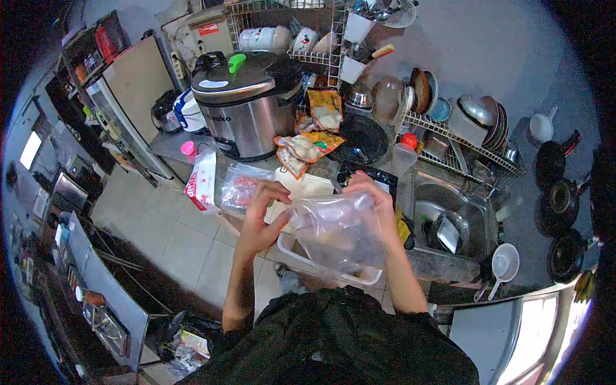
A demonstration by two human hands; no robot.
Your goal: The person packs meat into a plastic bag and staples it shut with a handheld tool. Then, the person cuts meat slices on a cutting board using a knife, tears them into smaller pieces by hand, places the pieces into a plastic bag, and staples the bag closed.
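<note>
A clear plastic bag (340,234) hangs spread out in front of my chest. My left hand (264,215) is at its upper left corner, thumb and fingers curved toward each other around the edge. My right hand (374,204) grips the bag's right side. Behind and below the bag is a white tray (367,276), partly hidden by it. A pale board (308,185) lies on the counter beyond my hands. Left of it lie a clear bag with reddish contents (244,186) and a white and red packet (203,183).
A large steel cooker (247,115) stands at the back, with orange food packets (305,151) beside it. A sink (449,215) and a dish rack (459,151) are on the right. Pans (557,199) hang on the right wall.
</note>
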